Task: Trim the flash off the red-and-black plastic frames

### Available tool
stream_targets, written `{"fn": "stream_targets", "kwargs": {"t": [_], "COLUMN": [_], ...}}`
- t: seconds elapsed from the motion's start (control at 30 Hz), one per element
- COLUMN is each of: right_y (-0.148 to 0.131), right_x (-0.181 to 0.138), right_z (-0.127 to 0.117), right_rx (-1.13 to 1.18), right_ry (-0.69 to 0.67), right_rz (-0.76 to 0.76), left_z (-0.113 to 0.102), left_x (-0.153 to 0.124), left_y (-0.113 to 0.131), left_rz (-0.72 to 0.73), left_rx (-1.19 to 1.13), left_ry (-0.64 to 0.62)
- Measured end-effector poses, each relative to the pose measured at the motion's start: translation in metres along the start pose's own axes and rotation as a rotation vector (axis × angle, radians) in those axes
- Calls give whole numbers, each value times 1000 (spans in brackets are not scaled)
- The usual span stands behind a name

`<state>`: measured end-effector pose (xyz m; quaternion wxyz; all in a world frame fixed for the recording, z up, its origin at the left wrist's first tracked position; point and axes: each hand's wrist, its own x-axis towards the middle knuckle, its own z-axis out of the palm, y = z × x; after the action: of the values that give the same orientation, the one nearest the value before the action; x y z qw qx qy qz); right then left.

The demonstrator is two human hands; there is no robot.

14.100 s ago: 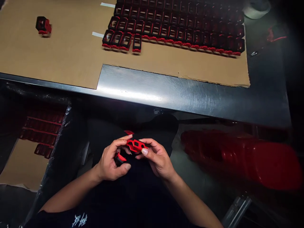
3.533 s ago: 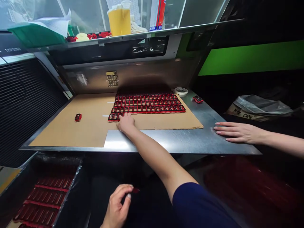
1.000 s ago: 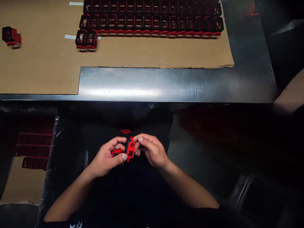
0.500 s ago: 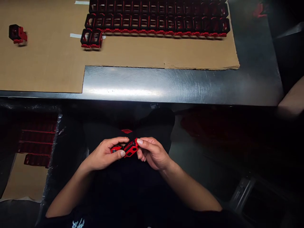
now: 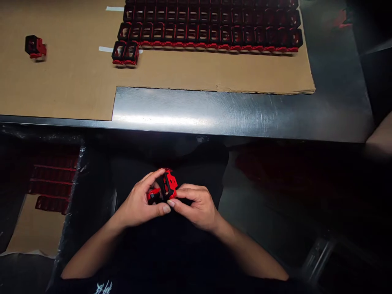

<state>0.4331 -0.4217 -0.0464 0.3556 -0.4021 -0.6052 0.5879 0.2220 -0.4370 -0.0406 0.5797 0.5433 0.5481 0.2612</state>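
Note:
Over my lap, both hands grip a red and black plastic part (image 5: 171,183) with cut-out openings. My left hand (image 5: 136,204) curls round its left side, fingertips on the top edge and thumb near the bottom. The thumb and forefinger of my right hand (image 5: 197,204) pinch its lower right corner. A smaller red and black piece (image 5: 153,195) shows inside my left palm; whether it is joined to the larger part I cannot tell.
Rows of similar red and black parts (image 5: 196,34) stand on cardboard (image 5: 232,73) over a metal table (image 5: 190,110). A single part (image 5: 35,47) sits at the far left. More parts (image 5: 53,179) lie in a box at lower left. Another person's arm (image 5: 381,136) shows at the right edge.
The held part has been turned from lying slanted to more upright. My right hand has moved from its upper right end to its lower corner. The view has shifted slightly.

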Motion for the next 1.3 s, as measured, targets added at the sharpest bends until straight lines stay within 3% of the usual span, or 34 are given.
{"fn": "stream_targets", "kwargs": {"t": [0.13, 0.3, 0.43, 0.67, 0.8, 0.93, 1.07, 1.2, 1.3], "right_y": [4, 8, 5, -1, -6, -7, -6, -2, 2], "right_x": [0, 0, -1, -3, -4, -2, 1, 1, -1], "right_z": [2, 2, -2, -12, -6, 0, -3, -7, -7], "right_rx": [-111, -148, -60, 238, 206, 21, 55, 227, 441], "right_ry": [-10, -29, -70, 19, 29, 76, 36, -16, -66], "right_rz": [-145, -243, -142, 175, 156, -1, -84, 14, 202], "left_z": [13, 21, 21, 28, 30, 27, 19, 14, 15], "left_x": [-3, -2, -1, -4, -1, 0, -1, 1, 3], "left_y": [0, -10, -13, -20, -23, -29, -34, -30, -25], "left_rz": [34, 246, 456, 538, 653, 749, 820, 887, 890], "left_rx": [37, 18, 115, 169, 356, 561, 647, 580, 488], "left_ry": [85, 158, 232, 260, 310, 369, 367, 319, 267]}}
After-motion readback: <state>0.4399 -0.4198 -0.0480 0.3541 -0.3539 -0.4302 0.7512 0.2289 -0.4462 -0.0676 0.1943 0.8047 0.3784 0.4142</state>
